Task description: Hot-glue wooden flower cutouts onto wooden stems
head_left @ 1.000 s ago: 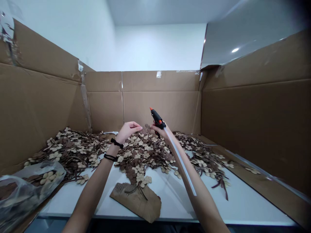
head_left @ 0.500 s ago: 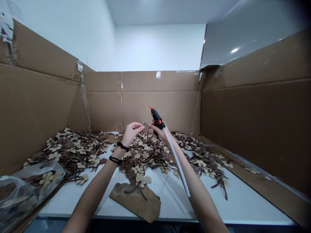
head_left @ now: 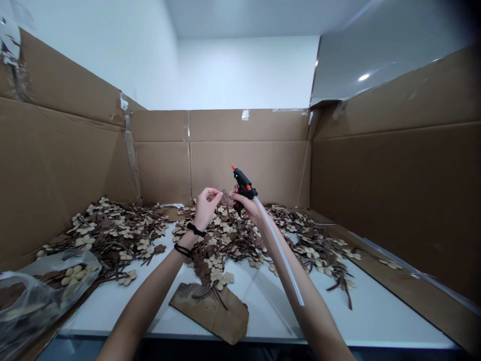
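Note:
Above the heap, a small brown flower (head_left: 225, 196) with petals is pinched by its left edge between the thumb and fingers of my left hand (head_left: 206, 204). My right hand (head_left: 248, 204) grips a black hot glue gun (head_left: 243, 181), its orange nozzle pointing up and away to the left. The thumb of that hand also reaches the flower's right edge. Out of the gun's rear runs a long clear glue stick (head_left: 280, 250), lying along my right forearm. Beneath both hands spreads a pile of brown and cream flowers (head_left: 225, 235) with thin stems.
Cardboard walls (head_left: 248, 170) enclose the white table (head_left: 379, 311) on three sides. A worn cardboard piece (head_left: 221, 318) lies at the front, some stems over it. At left are another flower heap (head_left: 120, 225) and a clear plastic bag (head_left: 45, 296) of flowers.
My left wrist has shifted slightly right and the hand has turned a little. The glue gun's rear and glue stick have swung slightly right. The flower stays between both hands.

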A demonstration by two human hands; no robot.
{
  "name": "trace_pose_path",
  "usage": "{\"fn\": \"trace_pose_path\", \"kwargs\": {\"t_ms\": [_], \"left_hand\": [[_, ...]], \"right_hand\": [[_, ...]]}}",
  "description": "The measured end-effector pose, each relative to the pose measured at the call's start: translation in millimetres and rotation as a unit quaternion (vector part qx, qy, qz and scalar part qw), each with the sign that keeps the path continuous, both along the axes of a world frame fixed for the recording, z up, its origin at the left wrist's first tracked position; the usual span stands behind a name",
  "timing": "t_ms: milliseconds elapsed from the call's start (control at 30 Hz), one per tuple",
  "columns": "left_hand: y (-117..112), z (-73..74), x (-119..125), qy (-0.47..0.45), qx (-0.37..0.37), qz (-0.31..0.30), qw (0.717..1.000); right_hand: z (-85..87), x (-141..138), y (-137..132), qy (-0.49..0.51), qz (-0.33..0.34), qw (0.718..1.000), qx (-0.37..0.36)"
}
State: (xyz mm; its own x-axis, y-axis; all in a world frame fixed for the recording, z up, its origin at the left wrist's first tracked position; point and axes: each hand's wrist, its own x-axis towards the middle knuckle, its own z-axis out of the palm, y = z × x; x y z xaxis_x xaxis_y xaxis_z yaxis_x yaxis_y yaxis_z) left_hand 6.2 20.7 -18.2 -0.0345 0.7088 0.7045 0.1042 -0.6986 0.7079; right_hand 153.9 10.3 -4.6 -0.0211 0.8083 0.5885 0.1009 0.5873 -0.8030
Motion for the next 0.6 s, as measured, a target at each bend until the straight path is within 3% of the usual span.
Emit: {"fn": "trace_pose_path", "kwargs": {"t_ms": [200, 433, 600], "left_hand": [[-4, -5.2, 5, 0.041, 0.031, 0.087, 0.995], [-9, -4.3, 12, 0.018, -0.071, -0.049, 0.996], [-9, -6.0, 14, -0.023, -0.068, -0.067, 0.995]], "right_hand": [[2.5, -2, 0, 0.029, 0.022, 0.999, -0.020], [2.9, -5, -7, 0.057, 0.025, 0.998, -0.012], [4.1, -9, -13, 0.039, 0.018, 0.999, -0.011]]}}
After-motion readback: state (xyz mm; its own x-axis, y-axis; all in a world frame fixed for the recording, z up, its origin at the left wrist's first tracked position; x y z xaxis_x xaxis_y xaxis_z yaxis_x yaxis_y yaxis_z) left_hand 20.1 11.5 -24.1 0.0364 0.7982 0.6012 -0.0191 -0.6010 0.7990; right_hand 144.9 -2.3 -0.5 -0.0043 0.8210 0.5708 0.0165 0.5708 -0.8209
